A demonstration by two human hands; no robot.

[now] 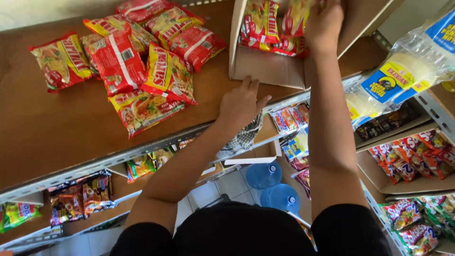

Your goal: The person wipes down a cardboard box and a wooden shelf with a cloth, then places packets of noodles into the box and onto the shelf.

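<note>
An open cardboard box stands on the brown top shelf, holding red and yellow noodle packets. My right hand reaches into the box and closes on a yellow packet at its top. My left hand rests flat on the shelf by the box's near wall, fingers spread, holding nothing. To the left lies a loose pile of several noodle packets spread over the shelf.
Clear bags of pale noodles sit on the shelf at the right. Lower shelves hold snack packets and boxes of red sachets. Two blue water bottles stand on the tiled floor below.
</note>
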